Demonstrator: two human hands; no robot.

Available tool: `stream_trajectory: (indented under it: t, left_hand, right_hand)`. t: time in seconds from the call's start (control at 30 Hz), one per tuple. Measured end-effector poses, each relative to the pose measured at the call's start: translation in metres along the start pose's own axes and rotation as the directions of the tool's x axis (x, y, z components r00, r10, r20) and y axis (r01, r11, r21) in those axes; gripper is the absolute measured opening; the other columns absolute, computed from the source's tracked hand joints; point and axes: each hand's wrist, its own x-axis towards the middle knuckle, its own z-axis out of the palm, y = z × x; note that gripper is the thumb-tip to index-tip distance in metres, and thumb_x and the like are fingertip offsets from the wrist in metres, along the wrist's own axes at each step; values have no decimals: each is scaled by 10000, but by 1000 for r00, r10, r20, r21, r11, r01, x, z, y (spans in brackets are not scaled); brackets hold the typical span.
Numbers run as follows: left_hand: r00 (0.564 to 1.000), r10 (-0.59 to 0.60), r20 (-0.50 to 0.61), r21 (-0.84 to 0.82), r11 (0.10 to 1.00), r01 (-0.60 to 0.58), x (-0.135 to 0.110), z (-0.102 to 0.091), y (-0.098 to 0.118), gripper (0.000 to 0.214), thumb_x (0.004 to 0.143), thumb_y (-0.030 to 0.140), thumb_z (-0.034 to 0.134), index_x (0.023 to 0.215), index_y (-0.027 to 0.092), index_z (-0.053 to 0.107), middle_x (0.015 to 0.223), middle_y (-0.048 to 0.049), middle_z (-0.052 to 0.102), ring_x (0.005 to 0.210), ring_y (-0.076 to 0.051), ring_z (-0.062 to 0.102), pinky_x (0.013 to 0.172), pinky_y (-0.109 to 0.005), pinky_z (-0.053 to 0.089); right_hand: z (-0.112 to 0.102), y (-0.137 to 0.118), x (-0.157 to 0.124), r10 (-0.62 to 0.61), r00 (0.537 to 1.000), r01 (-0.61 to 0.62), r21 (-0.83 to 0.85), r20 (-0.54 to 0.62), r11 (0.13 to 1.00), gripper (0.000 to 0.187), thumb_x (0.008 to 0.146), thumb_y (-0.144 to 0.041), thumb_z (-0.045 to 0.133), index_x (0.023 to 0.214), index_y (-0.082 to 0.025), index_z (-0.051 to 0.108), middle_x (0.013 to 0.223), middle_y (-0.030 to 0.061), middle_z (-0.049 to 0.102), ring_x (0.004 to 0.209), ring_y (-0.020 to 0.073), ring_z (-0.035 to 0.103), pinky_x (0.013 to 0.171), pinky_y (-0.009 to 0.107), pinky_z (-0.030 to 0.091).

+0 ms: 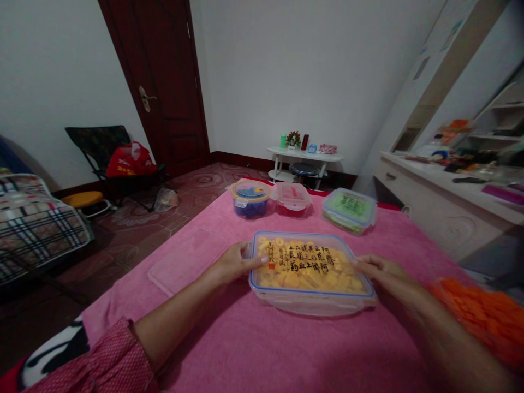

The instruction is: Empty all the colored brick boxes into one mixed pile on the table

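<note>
A clear rectangular container [310,271] with a blue-sealed lid and black writing holds yellow pieces and sits on the pink cloth [254,349] in front of me. My left hand [236,262] grips its left end, thumb over the lid's edge. My right hand [382,271] rests against its right end with the fingers curled on the rim. Both hands hold the container at table level.
A loose clear lid [184,260] lies to the left. Behind stand a round tub of blue pieces [250,199], a small red-filled box [292,198] and a green-filled box [349,210]. Orange pieces [487,316] pile at the right. A white desk [446,202] stands to the right.
</note>
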Motion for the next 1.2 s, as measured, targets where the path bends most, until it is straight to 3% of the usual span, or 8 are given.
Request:
stream_trajectory:
  t: [0.07, 0.23, 0.47, 0.63, 0.73, 0.9, 1.03, 1.2]
  left_hand:
    - [998, -4, 70, 45, 999, 1, -3, 1, 4, 575, 625, 374, 789, 1090, 82, 617, 1001, -162, 696, 774, -208, 677, 657, -266, 536]
    - [989, -115, 97, 209, 973, 93, -17, 0, 8, 670, 675, 436, 738, 1218, 122, 501, 738, -96, 694, 409, -113, 557, 360, -186, 406]
    - [976, -206, 73, 237, 954, 184, -28, 4, 12, 851, 681, 480, 721, 1360, 142, 335, 664, -76, 678, 420, -155, 589, 373, -210, 429]
    - [972, -234, 18, 157, 961, 228, -25, 1, 11, 883, 649, 455, 757, 1373, 179, 333, 662, -63, 678, 457, -166, 612, 403, -219, 451]
    - [969, -246, 28, 149, 960, 239, -25, 0, 10, 873, 640, 413, 776, 1363, 175, 348, 644, -55, 671, 466, -162, 610, 408, -218, 459]
    - [973, -231, -19, 44, 972, 231, -23, 4, 5, 762, 647, 378, 778, 1291, 167, 431, 761, -90, 693, 483, -153, 617, 411, -219, 470]
    - [978, -202, -51, -107, 975, 196, -23, 9, -3, 681, 665, 359, 769, 1253, 196, 466, 974, -135, 693, 700, -223, 689, 556, -304, 556]
    - [979, -187, -77, -136, 975, 175, -17, 6, 2, 623, 650, 335, 781, 1196, 192, 517, 1022, -135, 692, 775, -252, 699, 630, -351, 575]
  right_hand:
    - [-3, -1, -1, 24, 999, -24, 11, 42, 1000, 331, 652, -442, 748, 765, -166, 604, 645, 21, 650, 528, 138, 590, 458, 228, 433]
    - [-7, -6, -5, 33, 998, -34, 18, 47, 999, 360, 586, -419, 796, 769, -155, 634, 650, 45, 670, 534, 157, 612, 455, 234, 450]
    - [-11, -13, -9, 83, 994, -86, 41, 78, 995, 329, 562, -373, 811, 749, -163, 642, 615, 50, 667, 529, 174, 623, 449, 246, 468]
    - [-8, -9, -7, 97, 994, -99, 49, 53, 994, 325, 583, -391, 794, 741, -162, 626, 594, 41, 649, 496, 156, 602, 423, 234, 456]
    - [-11, -7, -8, 127, 985, -134, 54, 115, 990, 339, 596, -390, 794, 745, -157, 598, 581, 11, 625, 447, 111, 557, 389, 193, 413]
    - [-14, -7, -12, 150, 969, -166, 72, 196, 983, 334, 661, -401, 760, 803, -153, 586, 613, 0, 631, 476, 96, 567, 417, 171, 432]
    - [-13, -8, -14, 168, 957, -193, 85, 238, 977, 344, 686, -423, 735, 840, -144, 607, 694, 42, 679, 532, 128, 616, 475, 207, 494]
    - [-5, -7, -15, 104, 975, -134, 148, 196, 980, 305, 680, -394, 745, 802, -149, 609, 660, 26, 671, 486, 112, 593, 448, 196, 483]
